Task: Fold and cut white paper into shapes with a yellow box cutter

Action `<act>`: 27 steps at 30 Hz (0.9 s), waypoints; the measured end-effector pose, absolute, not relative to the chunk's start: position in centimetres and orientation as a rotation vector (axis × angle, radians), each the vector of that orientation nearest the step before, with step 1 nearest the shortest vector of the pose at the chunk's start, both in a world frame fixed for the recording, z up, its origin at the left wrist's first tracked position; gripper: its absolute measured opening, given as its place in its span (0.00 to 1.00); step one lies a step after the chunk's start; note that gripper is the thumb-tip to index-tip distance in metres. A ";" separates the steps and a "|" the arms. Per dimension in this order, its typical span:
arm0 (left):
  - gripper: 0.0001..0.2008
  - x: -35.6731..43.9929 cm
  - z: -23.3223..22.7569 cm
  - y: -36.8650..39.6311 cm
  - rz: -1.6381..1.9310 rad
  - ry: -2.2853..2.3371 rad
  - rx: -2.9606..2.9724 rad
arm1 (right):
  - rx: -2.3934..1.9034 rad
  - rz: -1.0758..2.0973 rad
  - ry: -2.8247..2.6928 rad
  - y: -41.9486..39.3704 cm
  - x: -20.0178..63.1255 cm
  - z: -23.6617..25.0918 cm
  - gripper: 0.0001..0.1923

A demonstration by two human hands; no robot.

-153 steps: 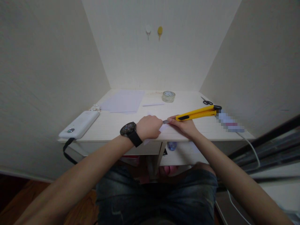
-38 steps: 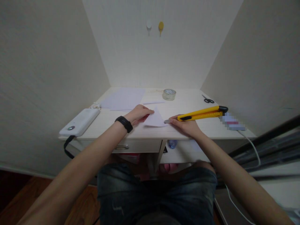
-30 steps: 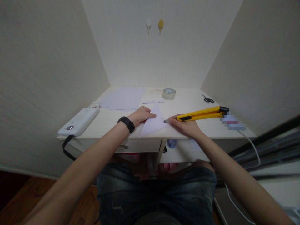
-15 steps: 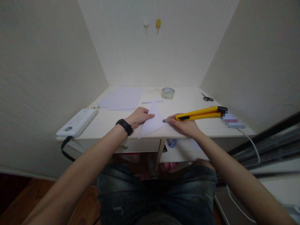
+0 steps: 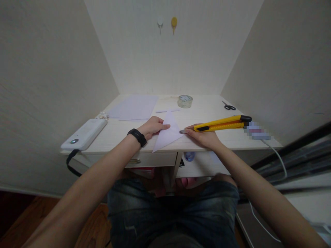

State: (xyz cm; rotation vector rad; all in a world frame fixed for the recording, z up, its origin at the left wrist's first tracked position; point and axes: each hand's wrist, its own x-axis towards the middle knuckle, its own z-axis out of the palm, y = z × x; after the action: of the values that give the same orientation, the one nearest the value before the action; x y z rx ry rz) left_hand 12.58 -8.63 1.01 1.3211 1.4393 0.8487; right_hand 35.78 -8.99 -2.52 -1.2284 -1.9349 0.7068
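At the desk's left near corner a white power bank lies close to the edge, with flat paper sheets farther back. The left hand has its fingers together, pressing on the left side of a white paper triangle whose near tip overhangs the front edge. Just right, the right hand is clamped around a yellow utility knife, blade tip touching the triangle's right corner; bare desktop lies beyond, before the tape roll and scissors.
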 end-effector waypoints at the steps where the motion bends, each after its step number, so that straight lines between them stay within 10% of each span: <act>1: 0.14 12.6 1.1 -8.6 0.848 1.446 1.311 | -1.224 0.705 -1.939 -9.0 35.8 -2.5 0.11; 27: 0.12 12.4 0.6 -8.4 0.831 1.195 1.259 | -1.178 0.730 -1.958 -9.1 35.9 -2.5 0.10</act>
State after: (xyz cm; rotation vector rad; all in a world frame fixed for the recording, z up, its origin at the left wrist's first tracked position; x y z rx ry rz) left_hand 12.37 -8.42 0.57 1.2589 1.1947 0.8308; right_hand 35.94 -9.08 -2.53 -1.1776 -1.9581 0.7296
